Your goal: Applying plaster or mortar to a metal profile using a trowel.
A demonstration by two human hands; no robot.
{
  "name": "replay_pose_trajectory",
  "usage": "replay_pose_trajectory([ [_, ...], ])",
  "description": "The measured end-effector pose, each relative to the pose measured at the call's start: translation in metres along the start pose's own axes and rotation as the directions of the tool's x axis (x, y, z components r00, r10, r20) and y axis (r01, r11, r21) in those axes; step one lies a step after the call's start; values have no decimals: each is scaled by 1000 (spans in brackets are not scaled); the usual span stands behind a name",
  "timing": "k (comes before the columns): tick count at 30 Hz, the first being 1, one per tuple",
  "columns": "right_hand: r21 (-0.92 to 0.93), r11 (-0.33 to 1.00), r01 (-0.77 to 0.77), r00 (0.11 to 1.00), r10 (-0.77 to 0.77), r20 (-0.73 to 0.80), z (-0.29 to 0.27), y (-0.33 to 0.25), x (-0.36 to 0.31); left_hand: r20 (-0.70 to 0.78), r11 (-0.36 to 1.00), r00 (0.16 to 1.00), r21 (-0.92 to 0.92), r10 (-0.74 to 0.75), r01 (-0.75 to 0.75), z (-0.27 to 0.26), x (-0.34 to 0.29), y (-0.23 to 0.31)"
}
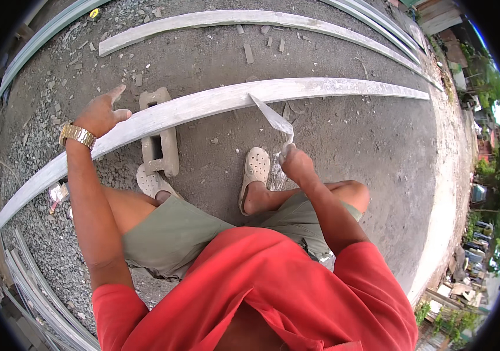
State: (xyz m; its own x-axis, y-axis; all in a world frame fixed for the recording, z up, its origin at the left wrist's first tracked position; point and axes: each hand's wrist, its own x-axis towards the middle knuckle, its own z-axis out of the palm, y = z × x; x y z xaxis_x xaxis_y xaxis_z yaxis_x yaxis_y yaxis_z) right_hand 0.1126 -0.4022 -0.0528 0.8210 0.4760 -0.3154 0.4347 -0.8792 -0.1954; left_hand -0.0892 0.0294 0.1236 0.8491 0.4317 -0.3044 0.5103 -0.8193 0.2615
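Observation:
A long whitish board (226, 100) crosses in front of me, resting over a grey hollow concrete block (171, 153). My left hand (99, 114), a gold watch (77, 136) on its wrist, is at the board left of the block. Its thumb and a finger are spread apart, and it grips nothing I can see; whether the palm touches the board is hidden. My right hand (296, 164) is closed round the handle of a pointed trowel (273, 119). The whitened blade slants up and left, its tip at the board's near edge.
Another pale board (220, 20) lies farther off, with metal lengths (372, 26) beyond it. Gravel (51, 245) and broken chips cover the left ground. More metal profiles (30, 281) lie at lower left. My feet in beige clogs (255, 167) stand near the block.

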Motion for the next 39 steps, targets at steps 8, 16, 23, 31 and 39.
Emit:
replay_pose_trajectory([
  [8,31,997,-76,992,79,-95,-28,52,42,27,1000,1000,13,6,-7,3,4,1],
  [16,25,988,-152,986,153,-63,-15,38,28,32,999,999,-24,25,-24,-2,-4,19],
  [23,204,979,24,1000,-26,8,-41,100,74,-8,1000,1000,-14,7,-7,9,-2,-9],
  [31,787,587,-190,982,112,154,-85,61,119,54,999,998,-4,-32,32,11,0,0],
  [39,813,572,-108,987,-36,156,-10,-84,93,77,999,996,12,-43,42,7,8,15],
])
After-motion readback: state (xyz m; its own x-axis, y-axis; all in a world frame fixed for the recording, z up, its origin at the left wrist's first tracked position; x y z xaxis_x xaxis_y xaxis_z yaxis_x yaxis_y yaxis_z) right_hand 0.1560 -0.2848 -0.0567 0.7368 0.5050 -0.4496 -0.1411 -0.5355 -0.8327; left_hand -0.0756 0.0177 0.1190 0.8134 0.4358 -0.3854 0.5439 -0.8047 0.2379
